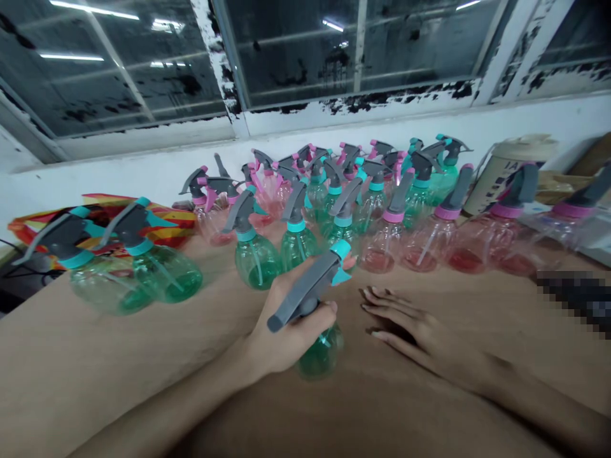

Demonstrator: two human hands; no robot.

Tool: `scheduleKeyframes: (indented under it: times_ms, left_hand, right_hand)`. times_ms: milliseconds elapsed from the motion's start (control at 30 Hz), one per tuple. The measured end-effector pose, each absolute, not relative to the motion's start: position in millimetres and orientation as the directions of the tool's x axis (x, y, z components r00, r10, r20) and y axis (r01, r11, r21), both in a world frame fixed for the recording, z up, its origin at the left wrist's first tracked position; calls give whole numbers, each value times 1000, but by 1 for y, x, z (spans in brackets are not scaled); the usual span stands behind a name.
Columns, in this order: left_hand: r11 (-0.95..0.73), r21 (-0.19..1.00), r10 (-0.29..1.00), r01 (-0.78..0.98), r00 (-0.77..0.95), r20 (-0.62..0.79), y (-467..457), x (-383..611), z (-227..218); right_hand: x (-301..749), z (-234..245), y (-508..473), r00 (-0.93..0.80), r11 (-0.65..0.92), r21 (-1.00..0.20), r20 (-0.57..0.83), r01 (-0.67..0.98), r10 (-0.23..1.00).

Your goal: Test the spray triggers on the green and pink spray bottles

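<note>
My left hand (291, 318) is wrapped round the neck of a green spray bottle (321, 356) at the front middle of the table. Its grey trigger head, with a turquoise nozzle, sticks up above my fingers. To its right my right hand (415, 327) holds nothing, fingers stretched out low over the tabletop; whether they touch it I cannot tell. Just beyond the hands stand green spray bottles (258, 257) with turquoise collars. Beside these, pink spray bottles (379, 248) with pink collars run off to the right. Several bottles show coloured liquid low inside.
Two green spray bottles (167, 273) stand at the left before a red and yellow bag (179, 219). More bottles crowd the back against the white wall (157, 165). A cream container (513, 168) stands back right, and a pixelated dark object (580, 296) lies at the right edge.
</note>
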State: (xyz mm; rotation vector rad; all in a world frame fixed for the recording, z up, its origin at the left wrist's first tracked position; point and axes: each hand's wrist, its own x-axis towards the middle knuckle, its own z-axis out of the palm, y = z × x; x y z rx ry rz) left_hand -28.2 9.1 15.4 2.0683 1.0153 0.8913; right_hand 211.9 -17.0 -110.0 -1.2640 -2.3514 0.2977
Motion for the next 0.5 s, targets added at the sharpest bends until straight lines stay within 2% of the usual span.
scheduleKeyframes:
  times_ms: [233,500]
  left_hand:
    - [-431,865,829,257,492,267,10,-27,16]
    - [-449,830,854,330,431,291,8,-27,16]
  right_hand:
    - [212,-109,-17,-472,562,-422,306,712,827]
    - [213,-109,-17,-484,566,-411,294,714,824]
